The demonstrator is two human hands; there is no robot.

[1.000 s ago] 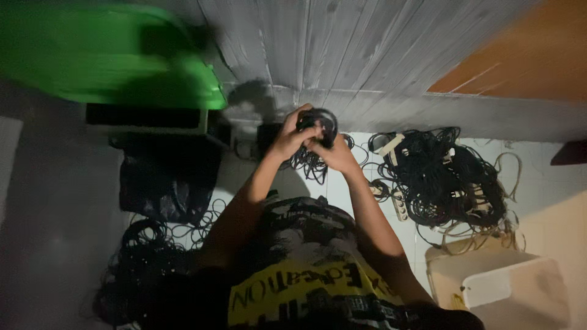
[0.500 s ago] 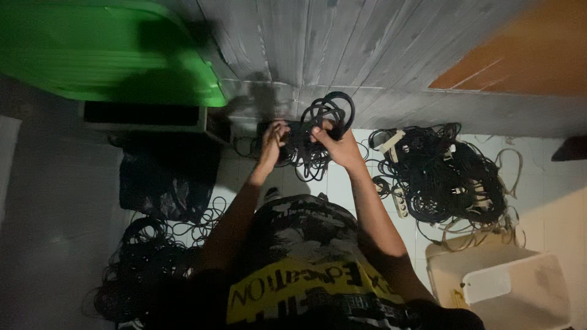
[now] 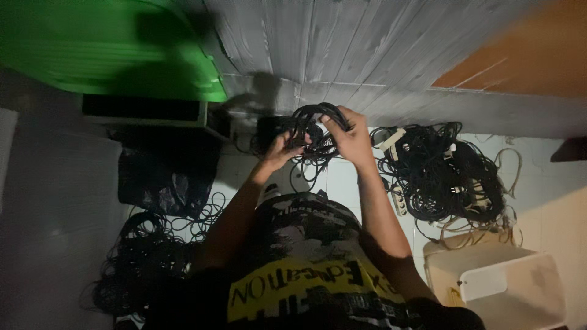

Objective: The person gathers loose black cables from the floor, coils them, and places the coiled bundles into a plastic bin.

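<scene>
Both hands clamp one looped black rubber cable coil (image 3: 318, 122): right hand (image 3: 351, 137) grips its upper loop, left hand (image 3: 282, 150) seemingly pinches lower strands.

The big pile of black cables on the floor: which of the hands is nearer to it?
Right. The right hand is just beside the pile; the left hand is farther away, across the cable coil both hold.

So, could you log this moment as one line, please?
left hand: grips cable coil | right hand: grips cable coil | cable pile: floor, right
</scene>
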